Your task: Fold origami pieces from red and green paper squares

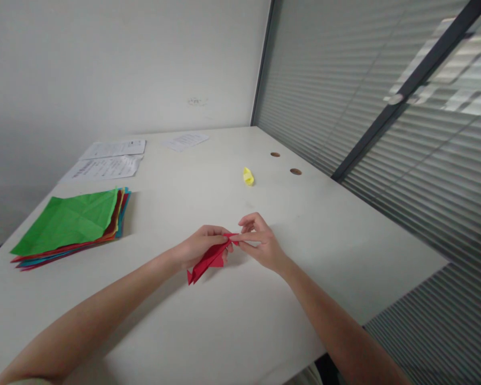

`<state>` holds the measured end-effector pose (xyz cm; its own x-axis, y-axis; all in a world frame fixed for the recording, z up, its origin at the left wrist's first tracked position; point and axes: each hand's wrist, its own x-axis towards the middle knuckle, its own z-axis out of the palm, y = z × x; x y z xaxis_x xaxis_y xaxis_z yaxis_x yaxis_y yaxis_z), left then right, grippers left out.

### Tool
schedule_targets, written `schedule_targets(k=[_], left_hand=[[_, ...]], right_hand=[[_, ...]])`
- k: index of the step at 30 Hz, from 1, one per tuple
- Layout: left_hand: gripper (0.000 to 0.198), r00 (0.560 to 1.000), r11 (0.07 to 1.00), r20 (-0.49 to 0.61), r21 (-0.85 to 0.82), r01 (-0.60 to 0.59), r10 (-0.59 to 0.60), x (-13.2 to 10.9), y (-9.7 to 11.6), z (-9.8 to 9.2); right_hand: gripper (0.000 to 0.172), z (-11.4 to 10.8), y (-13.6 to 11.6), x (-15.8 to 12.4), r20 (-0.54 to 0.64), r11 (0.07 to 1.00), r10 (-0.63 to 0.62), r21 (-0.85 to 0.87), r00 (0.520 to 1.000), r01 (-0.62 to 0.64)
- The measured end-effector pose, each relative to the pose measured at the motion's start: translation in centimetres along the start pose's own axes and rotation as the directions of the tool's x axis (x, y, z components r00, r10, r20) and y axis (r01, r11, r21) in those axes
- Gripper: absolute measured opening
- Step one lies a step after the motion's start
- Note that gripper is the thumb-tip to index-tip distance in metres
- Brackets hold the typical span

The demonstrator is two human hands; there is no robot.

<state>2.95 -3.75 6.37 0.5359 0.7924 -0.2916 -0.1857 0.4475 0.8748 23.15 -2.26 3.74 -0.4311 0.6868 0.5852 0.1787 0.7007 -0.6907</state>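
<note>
A folded piece of red paper [209, 260] is held just above the white table, its long pleated body slanting down toward the near left. My left hand [200, 246] grips it near its upper end, thumb on top and some fingers hidden beneath. At the small tip on the right, my right hand [262, 243] pinches the paper between thumb and finger, the other fingers curled above. Part of the paper's underside is out of sight behind my left fingers.
Colored paper sheets, green on top [72, 219], lie stacked at the left. Printed sheets [108, 166] rest behind them, another [186, 141] further back. A small yellow folded paper [248, 177] sits beyond my hands. Two round holes [295, 171] are near the blind-covered glass partition [344, 96].
</note>
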Motion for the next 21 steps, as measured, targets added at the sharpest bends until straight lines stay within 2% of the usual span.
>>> schedule_targets(k=[5,13,21], left_hand=[[0.026,0.999,1.0,-0.032,0.028,-0.001,0.002,-0.09,0.18,0.34],[0.031,0.998,0.998,-0.038,0.054,-0.043,0.045,0.11,-0.2,-0.16],[0.037,0.989,0.956,-0.053,0.268,-0.118,0.137,-0.11,0.13,-0.07]], right_hand=[[0.021,-0.26,-0.16,0.14,0.027,0.998,-0.041,-0.037,0.999,0.042],[0.022,-0.46,-0.18,0.21,0.058,0.991,-0.097,-0.088,0.994,0.101],[0.014,-0.54,-0.64,0.62,0.041,0.987,-0.12,-0.101,0.992,0.124]])
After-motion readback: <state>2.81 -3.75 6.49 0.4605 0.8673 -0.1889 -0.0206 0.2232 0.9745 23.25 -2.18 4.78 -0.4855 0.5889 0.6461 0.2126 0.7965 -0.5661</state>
